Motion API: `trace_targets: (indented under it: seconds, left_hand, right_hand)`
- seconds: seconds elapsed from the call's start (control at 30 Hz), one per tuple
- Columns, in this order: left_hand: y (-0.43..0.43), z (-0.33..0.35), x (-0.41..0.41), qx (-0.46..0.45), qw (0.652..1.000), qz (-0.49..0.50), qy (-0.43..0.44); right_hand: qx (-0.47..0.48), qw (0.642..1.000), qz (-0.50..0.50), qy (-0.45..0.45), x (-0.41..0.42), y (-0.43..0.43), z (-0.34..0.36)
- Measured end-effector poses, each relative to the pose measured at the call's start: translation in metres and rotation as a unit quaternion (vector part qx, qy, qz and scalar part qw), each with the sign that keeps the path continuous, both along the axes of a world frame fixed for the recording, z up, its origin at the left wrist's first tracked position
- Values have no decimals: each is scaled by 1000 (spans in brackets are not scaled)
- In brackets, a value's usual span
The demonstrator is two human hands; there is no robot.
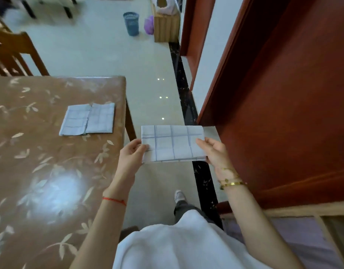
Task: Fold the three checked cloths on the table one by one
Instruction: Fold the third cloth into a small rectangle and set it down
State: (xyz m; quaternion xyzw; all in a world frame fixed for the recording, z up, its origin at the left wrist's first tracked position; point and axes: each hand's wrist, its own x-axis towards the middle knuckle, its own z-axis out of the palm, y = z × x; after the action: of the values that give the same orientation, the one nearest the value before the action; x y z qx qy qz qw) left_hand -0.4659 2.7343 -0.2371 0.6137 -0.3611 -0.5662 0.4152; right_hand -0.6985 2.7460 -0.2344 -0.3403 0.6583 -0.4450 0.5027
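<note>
A folded white cloth with blue checks hangs in the air over the floor, to the right of the table. My left hand pinches its left edge and my right hand pinches its right edge, thumbs on top. Two more folded checked cloths lie side by side, overlapping slightly, near the far right corner of the brown leaf-patterned table. Both hands are off the table, right of its edge.
A wooden chair stands behind the table at the far left. A dark red door fills the right side. A blue waste basket and a wooden box sit on the floor far ahead.
</note>
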Motion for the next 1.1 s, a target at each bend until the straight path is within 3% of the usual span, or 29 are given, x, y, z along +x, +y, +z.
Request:
trace_targets:
  seconds: [0.43,0.77,1.1]
  left_hand:
    - [-66,2,-33,1,967,253,-1]
    - [-105,-16,-1,40,905,423,29]
    - [-168,-37,84,16,881,472,35]
  right_hand:
    - [-27,974,224,12,-9,-181,6]
    - [1,922,386,-33,63,-267,-6]
    - [1,872,490,8,190,-372,-33]
